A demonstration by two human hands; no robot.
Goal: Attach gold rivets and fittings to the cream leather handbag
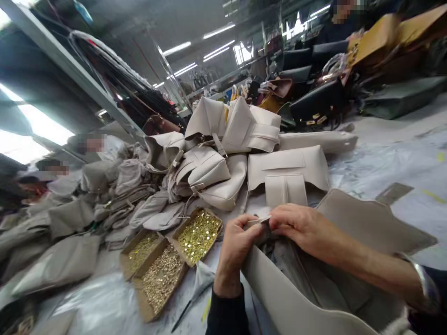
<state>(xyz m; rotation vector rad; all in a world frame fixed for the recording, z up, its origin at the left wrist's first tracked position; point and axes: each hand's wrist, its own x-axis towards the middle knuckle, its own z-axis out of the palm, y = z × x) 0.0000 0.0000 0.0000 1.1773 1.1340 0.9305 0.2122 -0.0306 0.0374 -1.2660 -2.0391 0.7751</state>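
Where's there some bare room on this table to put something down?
Mostly on the right: the pale tabletop between the dark green bag behind and the beige flap in front, apart from yellow marks. It's crowded leftward, with heaped bags, then boxes of gold fittings near the left hand.

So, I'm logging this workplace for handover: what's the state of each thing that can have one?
Left hand, closed on a pale strip
Right hand, closed on the same strip
Near beige bag, open, grey lining showing
Cardboard boxes, uncovered, holding small metal pieces
Beige bags behind, piled up
Ceiling lights, lit
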